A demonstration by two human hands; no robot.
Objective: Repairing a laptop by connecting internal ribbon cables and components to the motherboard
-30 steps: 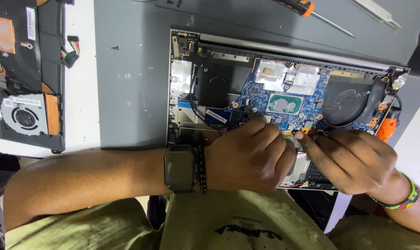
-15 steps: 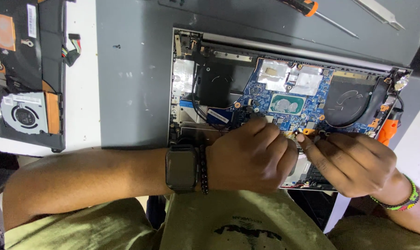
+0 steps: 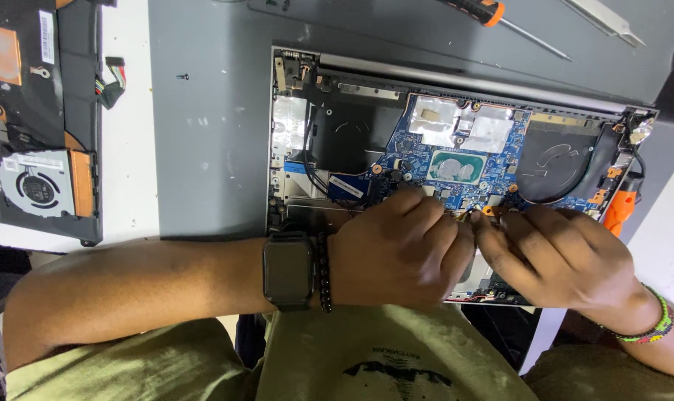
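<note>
An opened laptop base [image 3: 292,134] lies on the grey mat, its blue motherboard [image 3: 463,167] exposed. My left hand [image 3: 400,249], with a black watch and a bead bracelet on the wrist, rests on the lower middle of the board, fingers curled. My right hand [image 3: 560,256], with a coloured bead bracelet, meets it fingertip to fingertip at a small orange-gold connector [image 3: 474,215] on the board's lower edge. Both hands pinch there; what exactly they grip is hidden by the fingers.
A second dismantled board with a fan [image 3: 36,189] and copper heat pipes lies at the left on a white surface. An orange-handled screwdriver [image 3: 493,15] and metal tweezers [image 3: 604,22] lie at the top. A small loose screw [image 3: 182,76] sits on the grey mat [image 3: 211,148].
Both hands stay at the same spot on the board; the fingertips shift only slightly. The view has drifted a little.
</note>
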